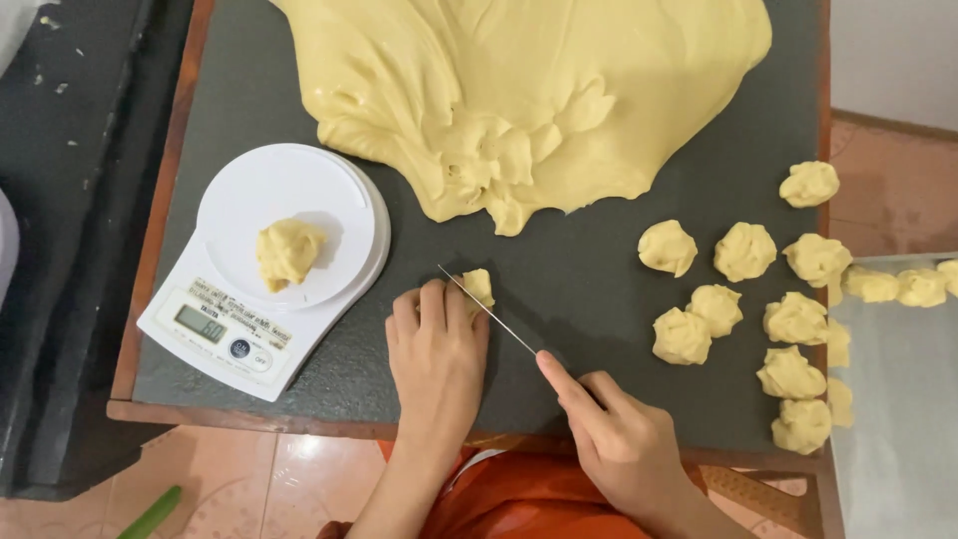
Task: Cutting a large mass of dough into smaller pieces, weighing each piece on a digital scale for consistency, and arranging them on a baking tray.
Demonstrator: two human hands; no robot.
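Note:
My left hand (435, 351) rests palm down on the dark table top (589, 269), its fingertips pressing a small lump of yellow dough (479, 286). My right hand (617, 436) grips a knife (489, 310) whose thin blade lies against that lump, forefinger laid along the blade's back. A large mass of yellow dough (529, 90) spreads across the far half of the table. To the left, a white kitchen scale (267, 268) carries one dough piece (288, 252) on its round plate.
Several rough dough balls (743, 252) sit in a cluster at the right of the table, some on a pale tray (898, 399) beyond its edge. A black bench (60, 230) stands to the left. Below lies an orange tiled floor (249, 484).

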